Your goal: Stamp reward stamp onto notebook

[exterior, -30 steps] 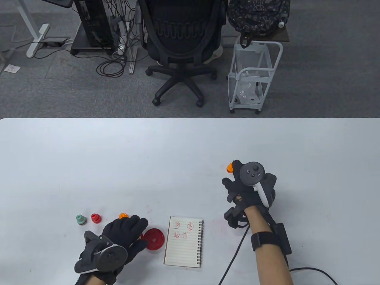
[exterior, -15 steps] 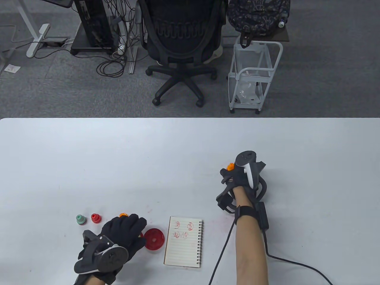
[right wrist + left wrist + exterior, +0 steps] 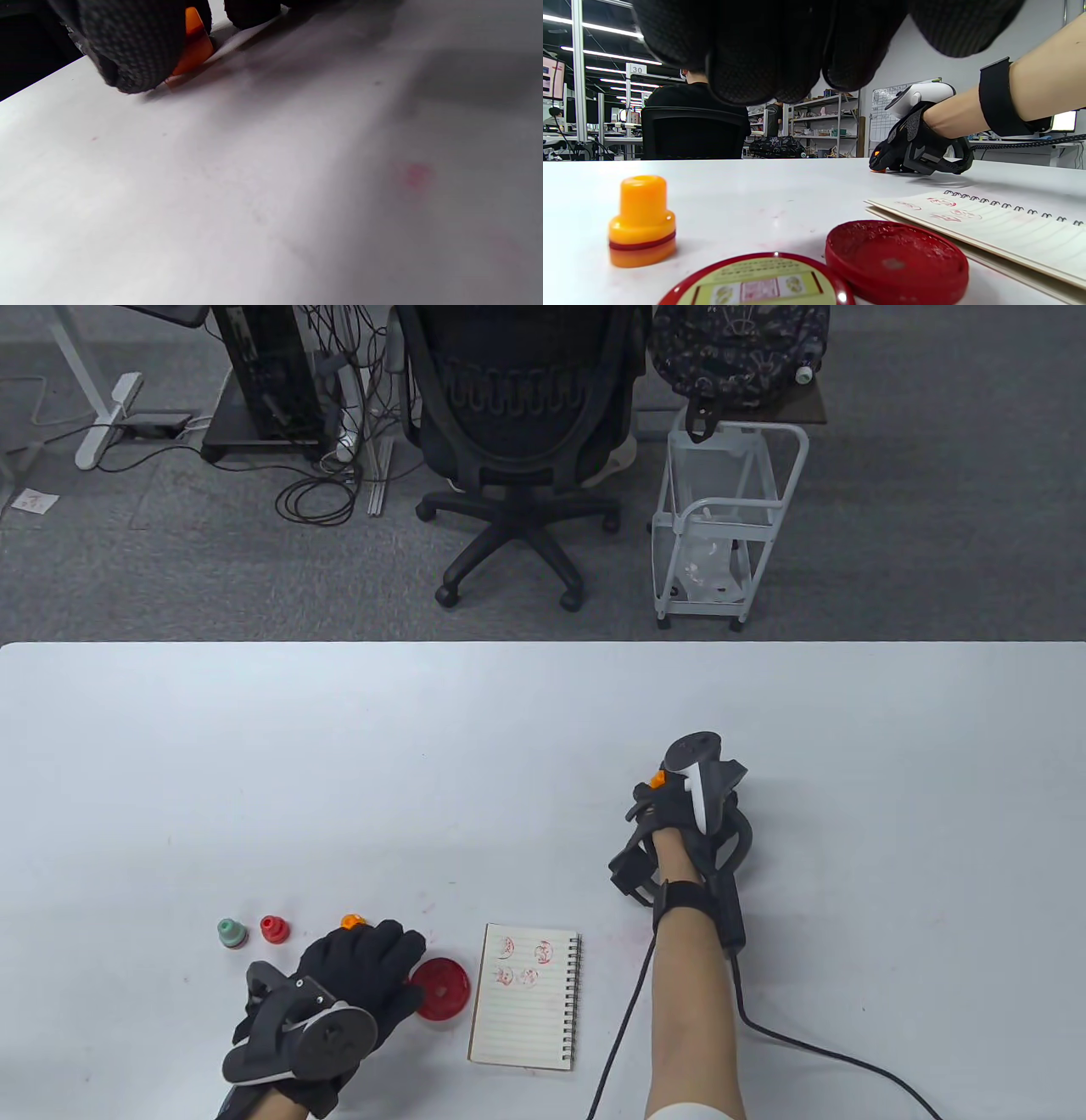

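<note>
On the white table (image 3: 254,746) the spiral notebook (image 3: 526,997) lay open near the front edge, several red prints on its page. Just left of it sat the red ink pad (image 3: 441,988), with the left hand (image 3: 356,976) resting flat beside it, gripping nothing. Well beyond the notebook, the right hand (image 3: 679,806) clasped an orange stamp (image 3: 657,779) standing on the tabletop.

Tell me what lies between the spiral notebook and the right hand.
Only bare white table separates the spiral-bound lined notebook from the gloved right hand, faint pink smudges aside; table view shows it.
</note>
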The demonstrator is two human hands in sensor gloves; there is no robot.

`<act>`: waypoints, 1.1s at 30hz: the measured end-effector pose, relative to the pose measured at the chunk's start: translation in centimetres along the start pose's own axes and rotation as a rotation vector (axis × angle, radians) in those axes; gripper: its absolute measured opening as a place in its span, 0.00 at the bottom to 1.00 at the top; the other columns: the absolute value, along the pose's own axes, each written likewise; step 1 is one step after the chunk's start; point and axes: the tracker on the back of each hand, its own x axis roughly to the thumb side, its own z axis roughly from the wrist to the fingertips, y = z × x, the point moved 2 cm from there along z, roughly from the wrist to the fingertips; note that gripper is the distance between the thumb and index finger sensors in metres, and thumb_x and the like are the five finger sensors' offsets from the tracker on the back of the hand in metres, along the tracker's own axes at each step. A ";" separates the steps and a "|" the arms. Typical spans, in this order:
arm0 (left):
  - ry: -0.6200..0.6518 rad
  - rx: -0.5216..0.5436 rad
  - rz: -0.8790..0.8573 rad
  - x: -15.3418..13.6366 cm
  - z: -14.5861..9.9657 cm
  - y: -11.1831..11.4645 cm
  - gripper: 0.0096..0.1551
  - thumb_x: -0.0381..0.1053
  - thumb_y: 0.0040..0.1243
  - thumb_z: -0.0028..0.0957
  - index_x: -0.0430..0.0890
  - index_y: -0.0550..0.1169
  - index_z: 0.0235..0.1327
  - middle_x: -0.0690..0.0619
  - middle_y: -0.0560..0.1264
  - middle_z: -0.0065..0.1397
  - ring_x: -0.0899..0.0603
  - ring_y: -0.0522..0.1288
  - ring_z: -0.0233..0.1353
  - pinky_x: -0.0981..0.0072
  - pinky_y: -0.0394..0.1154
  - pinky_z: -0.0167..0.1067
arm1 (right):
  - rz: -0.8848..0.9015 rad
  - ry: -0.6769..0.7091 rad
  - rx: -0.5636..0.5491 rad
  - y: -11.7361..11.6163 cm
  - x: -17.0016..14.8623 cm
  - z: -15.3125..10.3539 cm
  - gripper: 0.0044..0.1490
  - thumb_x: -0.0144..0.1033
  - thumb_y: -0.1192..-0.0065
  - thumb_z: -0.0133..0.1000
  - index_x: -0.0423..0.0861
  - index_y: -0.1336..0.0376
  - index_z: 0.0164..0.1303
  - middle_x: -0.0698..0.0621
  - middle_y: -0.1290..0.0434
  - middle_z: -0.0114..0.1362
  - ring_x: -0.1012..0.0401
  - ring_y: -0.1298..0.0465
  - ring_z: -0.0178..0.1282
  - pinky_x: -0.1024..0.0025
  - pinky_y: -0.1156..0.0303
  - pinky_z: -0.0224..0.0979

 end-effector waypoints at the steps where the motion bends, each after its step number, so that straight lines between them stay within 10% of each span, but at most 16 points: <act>1: 0.001 -0.001 -0.002 0.0 0.0 0.0 0.34 0.60 0.58 0.57 0.44 0.80 0.71 0.40 0.76 0.74 0.29 0.77 0.67 0.37 0.72 0.64 | -0.004 0.004 -0.004 0.0 0.0 0.0 0.39 0.51 0.32 0.49 0.68 0.46 0.70 0.55 0.50 0.77 0.48 0.50 0.75 0.48 0.56 0.78; 8: -0.004 0.019 0.002 -0.1 0.0 -0.3 0.33 0.60 0.57 0.57 0.44 0.80 0.70 0.40 0.76 0.74 0.30 0.77 0.66 0.37 0.72 0.64 | -0.067 0.155 -0.117 1.4 0.1 -1.7 0.39 0.46 0.31 0.47 0.62 0.44 0.69 0.50 0.38 0.76 0.45 0.37 0.75 0.43 0.38 0.76; 12: -0.021 0.025 -0.006 -0.6 -0.2 -0.1 0.33 0.60 0.57 0.57 0.44 0.80 0.70 0.40 0.77 0.74 0.30 0.77 0.66 0.37 0.72 0.64 | -0.095 0.350 -0.157 2.9 0.5 -4.4 0.39 0.47 0.30 0.45 0.57 0.41 0.67 0.53 0.24 0.61 0.52 0.19 0.58 0.53 0.24 0.64; 25: -0.020 0.084 -0.087 -0.8 -0.4 0.4 0.35 0.59 0.57 0.57 0.43 0.76 0.75 0.41 0.77 0.72 0.31 0.78 0.64 0.39 0.73 0.62 | 0.053 1.006 -0.073 4.3 0.0 -19.4 0.41 0.37 0.28 0.42 0.49 0.41 0.67 0.53 0.27 0.58 0.55 0.23 0.56 0.52 0.27 0.64; 33: 0.056 0.233 -0.170 1.4 -0.2 -0.5 0.41 0.59 0.58 0.57 0.44 0.66 0.82 0.40 0.72 0.76 0.33 0.78 0.64 0.41 0.73 0.62 | 0.036 1.203 -0.031 0.3 -2.5 -26.8 0.40 0.39 0.26 0.40 0.47 0.36 0.64 0.54 0.22 0.56 0.56 0.18 0.54 0.54 0.23 0.61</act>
